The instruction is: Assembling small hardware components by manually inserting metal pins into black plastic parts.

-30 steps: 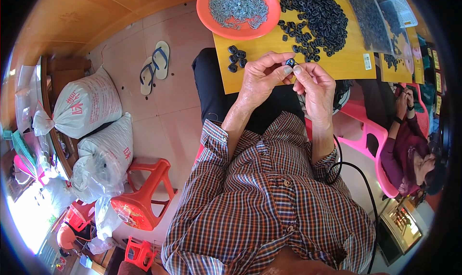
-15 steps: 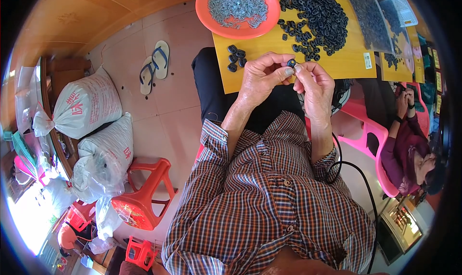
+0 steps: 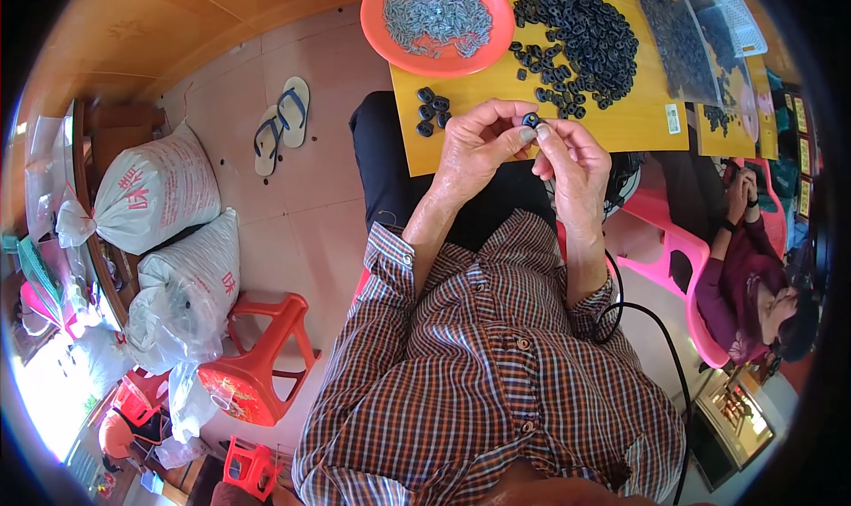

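Above my lap, at the near edge of the yellow table (image 3: 634,134), my left hand (image 3: 479,147) pinches a small black oval part (image 3: 530,120) between thumb and forefinger. A yellowish spot shows on the part's face. My right hand (image 3: 574,156) is closed too, thumb and fingertips pressed together against the part's right side; whether something tiny sits between them is hidden. Left of my hands lies a small group of black parts (image 3: 441,104). Beyond, an orange-red plate (image 3: 372,32) holds many small grey pin-like pieces (image 3: 437,19). A large heap of black parts (image 3: 598,41) spreads to its right.
Clear plastic bags of black parts (image 3: 678,50) and a white basket (image 3: 737,14) stand at the far right. A person (image 3: 749,271) sits on a pink chair (image 3: 660,240) to my right. On my left are a red stool (image 3: 253,373), white sacks (image 3: 160,187) and flip-flops (image 3: 292,114).
The black part has turned slightly between my fingers, its yellowish spot still showing. Both hands stay close together in nearly the same place. The whole view has shifted a little.
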The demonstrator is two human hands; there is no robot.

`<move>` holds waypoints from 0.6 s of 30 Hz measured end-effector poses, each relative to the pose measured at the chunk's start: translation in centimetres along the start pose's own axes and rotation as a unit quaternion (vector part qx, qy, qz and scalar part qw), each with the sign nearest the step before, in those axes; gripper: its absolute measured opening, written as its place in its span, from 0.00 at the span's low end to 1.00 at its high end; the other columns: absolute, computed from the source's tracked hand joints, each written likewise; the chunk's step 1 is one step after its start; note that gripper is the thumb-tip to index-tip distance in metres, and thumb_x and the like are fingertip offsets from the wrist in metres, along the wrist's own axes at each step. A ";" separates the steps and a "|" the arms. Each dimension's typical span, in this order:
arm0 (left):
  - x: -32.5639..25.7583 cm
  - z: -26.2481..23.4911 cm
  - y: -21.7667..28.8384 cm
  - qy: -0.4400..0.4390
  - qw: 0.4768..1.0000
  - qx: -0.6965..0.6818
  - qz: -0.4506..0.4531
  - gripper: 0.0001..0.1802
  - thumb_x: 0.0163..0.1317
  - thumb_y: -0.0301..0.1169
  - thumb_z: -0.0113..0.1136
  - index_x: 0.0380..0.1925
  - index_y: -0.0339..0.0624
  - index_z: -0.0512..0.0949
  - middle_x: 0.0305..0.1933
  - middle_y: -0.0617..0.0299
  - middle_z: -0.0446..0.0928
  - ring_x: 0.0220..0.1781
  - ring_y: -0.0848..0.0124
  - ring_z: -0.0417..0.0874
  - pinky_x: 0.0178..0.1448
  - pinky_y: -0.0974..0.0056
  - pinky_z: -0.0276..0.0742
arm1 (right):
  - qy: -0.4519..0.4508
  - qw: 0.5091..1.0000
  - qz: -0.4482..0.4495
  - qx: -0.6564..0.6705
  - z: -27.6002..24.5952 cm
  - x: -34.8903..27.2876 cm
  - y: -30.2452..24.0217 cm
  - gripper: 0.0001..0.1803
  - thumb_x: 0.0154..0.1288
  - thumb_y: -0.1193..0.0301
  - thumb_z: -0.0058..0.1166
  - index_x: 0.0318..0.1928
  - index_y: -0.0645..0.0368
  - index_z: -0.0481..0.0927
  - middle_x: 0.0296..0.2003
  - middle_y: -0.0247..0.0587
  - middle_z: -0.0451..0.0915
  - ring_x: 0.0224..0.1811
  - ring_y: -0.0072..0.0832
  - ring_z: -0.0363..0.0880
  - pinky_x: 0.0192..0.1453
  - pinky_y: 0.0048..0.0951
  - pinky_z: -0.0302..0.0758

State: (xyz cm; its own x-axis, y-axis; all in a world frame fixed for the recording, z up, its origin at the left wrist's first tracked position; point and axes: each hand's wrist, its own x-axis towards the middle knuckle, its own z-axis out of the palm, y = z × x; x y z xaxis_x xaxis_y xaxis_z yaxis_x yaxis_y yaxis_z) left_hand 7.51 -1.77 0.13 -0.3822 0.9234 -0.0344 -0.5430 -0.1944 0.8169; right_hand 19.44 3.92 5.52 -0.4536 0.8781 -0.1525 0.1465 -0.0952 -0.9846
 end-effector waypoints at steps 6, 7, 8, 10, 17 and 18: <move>-0.1 0.3 -0.1 -0.005 1.000 -0.013 0.002 0.12 0.61 0.21 0.60 0.46 0.36 0.79 0.35 0.66 0.78 0.33 0.81 0.78 0.37 0.74 0.79 | 0.010 1.000 0.008 0.017 -0.2 0.0 0.5 0.08 0.66 0.71 0.55 0.38 0.64 0.78 0.24 0.28 0.75 0.20 0.11 0.69 0.24 0.13 0.64; -0.1 0.2 -0.2 -0.007 1.000 -0.025 0.000 0.12 0.61 0.20 0.60 0.46 0.36 0.79 0.35 0.66 0.78 0.34 0.81 0.78 0.37 0.74 0.79 | 0.008 1.000 0.007 0.016 -0.1 0.0 0.5 0.08 0.66 0.71 0.55 0.38 0.64 0.78 0.24 0.28 0.75 0.20 0.11 0.69 0.24 0.13 0.64; -0.2 0.3 -0.2 -0.006 1.000 -0.026 0.001 0.12 0.61 0.20 0.60 0.46 0.36 0.79 0.35 0.66 0.78 0.34 0.81 0.78 0.37 0.74 0.79 | 0.015 1.000 0.005 0.011 0.0 -0.1 0.4 0.08 0.66 0.71 0.55 0.37 0.64 0.77 0.23 0.28 0.75 0.20 0.12 0.69 0.24 0.13 0.63; -0.1 0.3 -0.1 0.004 1.000 0.000 0.008 0.13 0.61 0.21 0.60 0.47 0.36 0.78 0.35 0.66 0.78 0.33 0.81 0.78 0.37 0.74 0.79 | 0.021 1.000 0.003 0.004 0.0 -0.3 0.4 0.08 0.66 0.70 0.55 0.37 0.64 0.77 0.23 0.28 0.74 0.20 0.12 0.69 0.24 0.13 0.63; -0.1 0.3 -0.2 -0.001 1.000 -0.009 0.001 0.13 0.62 0.21 0.60 0.47 0.36 0.78 0.35 0.66 0.78 0.32 0.81 0.78 0.37 0.74 0.79 | 0.025 1.000 -0.008 0.002 -0.1 -0.3 0.3 0.08 0.66 0.70 0.56 0.36 0.64 0.77 0.23 0.28 0.74 0.20 0.11 0.68 0.24 0.13 0.62; -0.2 0.3 -0.1 0.001 1.000 -0.015 -0.002 0.13 0.61 0.20 0.59 0.48 0.35 0.78 0.36 0.65 0.78 0.32 0.79 0.79 0.37 0.72 0.80 | 0.026 1.000 -0.009 0.005 -0.1 -0.3 0.2 0.08 0.66 0.71 0.56 0.36 0.64 0.77 0.23 0.28 0.74 0.20 0.11 0.68 0.23 0.13 0.62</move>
State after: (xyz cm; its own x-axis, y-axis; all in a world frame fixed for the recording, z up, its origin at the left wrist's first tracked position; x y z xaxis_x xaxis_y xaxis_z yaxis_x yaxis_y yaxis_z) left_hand 7.84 -1.80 0.20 -0.3816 0.9235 -0.0396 -0.5675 -0.2003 0.7987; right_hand 19.68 3.66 5.36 -0.4098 0.9028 -0.1305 0.1306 -0.0835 -0.9879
